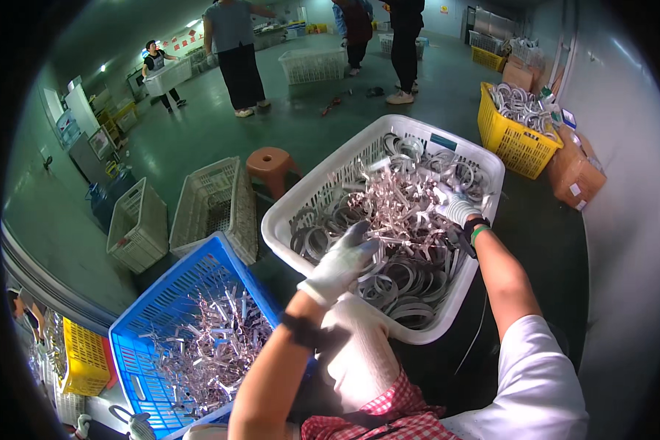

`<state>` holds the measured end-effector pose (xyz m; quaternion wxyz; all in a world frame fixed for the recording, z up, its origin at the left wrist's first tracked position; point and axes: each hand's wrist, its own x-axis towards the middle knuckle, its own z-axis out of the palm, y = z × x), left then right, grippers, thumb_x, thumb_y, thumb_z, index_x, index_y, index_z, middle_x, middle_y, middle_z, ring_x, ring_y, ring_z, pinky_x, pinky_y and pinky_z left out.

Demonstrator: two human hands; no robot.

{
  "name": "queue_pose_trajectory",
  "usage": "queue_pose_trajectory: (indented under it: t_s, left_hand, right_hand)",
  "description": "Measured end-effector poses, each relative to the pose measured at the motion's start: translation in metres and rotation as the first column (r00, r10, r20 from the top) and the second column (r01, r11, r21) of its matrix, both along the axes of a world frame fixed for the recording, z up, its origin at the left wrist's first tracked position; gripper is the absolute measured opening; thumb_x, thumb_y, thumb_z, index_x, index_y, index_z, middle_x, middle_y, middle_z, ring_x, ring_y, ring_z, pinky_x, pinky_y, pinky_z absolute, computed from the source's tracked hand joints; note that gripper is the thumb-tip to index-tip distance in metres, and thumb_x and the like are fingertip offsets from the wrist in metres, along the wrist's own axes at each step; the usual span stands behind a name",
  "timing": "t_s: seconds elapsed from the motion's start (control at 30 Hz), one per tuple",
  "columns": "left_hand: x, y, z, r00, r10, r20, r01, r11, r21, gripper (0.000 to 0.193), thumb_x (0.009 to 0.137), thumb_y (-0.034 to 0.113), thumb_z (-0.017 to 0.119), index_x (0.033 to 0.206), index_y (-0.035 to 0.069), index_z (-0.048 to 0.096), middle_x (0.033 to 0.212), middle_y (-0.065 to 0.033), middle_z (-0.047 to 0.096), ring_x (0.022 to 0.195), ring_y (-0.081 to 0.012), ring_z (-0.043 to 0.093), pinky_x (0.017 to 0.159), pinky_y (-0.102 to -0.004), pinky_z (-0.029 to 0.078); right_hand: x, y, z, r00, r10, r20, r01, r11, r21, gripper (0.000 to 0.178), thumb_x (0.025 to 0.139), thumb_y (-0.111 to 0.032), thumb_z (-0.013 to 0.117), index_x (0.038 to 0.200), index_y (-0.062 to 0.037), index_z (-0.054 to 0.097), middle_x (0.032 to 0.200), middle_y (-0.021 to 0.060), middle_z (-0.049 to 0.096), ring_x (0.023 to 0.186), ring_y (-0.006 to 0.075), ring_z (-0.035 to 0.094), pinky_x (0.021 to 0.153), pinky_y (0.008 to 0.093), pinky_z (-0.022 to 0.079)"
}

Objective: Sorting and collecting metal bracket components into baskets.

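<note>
In front of me stands a white plastic basket (277,214) filled with metal rings (411,282) and a tangled heap of thin, shiny metal strips (400,205). Both hands wear white gloves with grey fingertips. My left hand (342,262) hovers at the near left edge of the heap, fingers stretched and thumb apart, holding nothing I can see. At the heap's right side, my right hand (456,205) reaches in with its fingers apart against the strips; the fingertips are partly hidden. A blue crate (136,367) by my left forearm holds more thin metal strips (216,341).
Pale crates (211,192) and a brown stool (271,167) stand beyond the blue crate. A yellow crate of rings (517,147) and a cardboard box (576,172) line the right wall. Several people (235,59) stand farther back; one carries a pale crate (169,75).
</note>
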<state>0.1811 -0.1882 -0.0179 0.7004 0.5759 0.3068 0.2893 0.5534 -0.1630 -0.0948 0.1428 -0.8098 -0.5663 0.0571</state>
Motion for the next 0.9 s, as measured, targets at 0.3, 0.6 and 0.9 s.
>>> queue_pose_trajectory:
  t_s: [0.3,0.6,0.9]
  left_hand:
    - [-0.292,-0.001,0.003,0.862,0.503,0.055,-0.502,0.864,-0.040,0.042,0.086,0.011,0.061,0.125,0.003,0.049,0.113,-0.0069,0.060,0.102,-0.0173,0.056,0.089,-0.0333,0.046]
    - [-0.518,-0.057,-0.072,0.407,0.912,0.048,-0.837,0.394,-0.380,0.010,0.083,0.013,0.064,0.085,0.008,0.055,0.077,-0.0017,0.057,0.074,-0.0190,0.061,0.065,-0.0365,0.055]
    - [-0.492,-0.039,-0.141,0.478,0.875,-0.073,-0.669,0.309,-0.676,0.019,0.084,0.013,0.063,0.071,0.007,0.051,0.061,-0.0032,0.052,0.048,-0.0099,0.053,0.029,-0.0127,0.041]
  right_hand:
    - [0.007,0.047,0.042,0.940,0.234,0.250,-0.266,0.958,0.105,0.036,0.080,-0.030,0.055,0.076,0.0040,0.064,0.069,0.0213,0.061,0.065,0.0316,0.060,0.063,0.0458,0.046]
    - [-0.378,0.057,0.152,0.434,0.695,-0.573,-0.766,0.619,0.172,0.036,0.088,-0.026,0.058,0.114,-0.0011,0.058,0.096,0.0024,0.063,0.078,0.0127,0.058,0.070,0.0279,0.048]
    - [-0.596,0.059,-0.041,0.290,0.916,-0.275,-0.924,0.194,-0.330,0.054,0.086,-0.048,0.047,0.097,0.0028,0.065,0.093,0.0217,0.065,0.083,0.0317,0.065,0.075,0.0409,0.050]
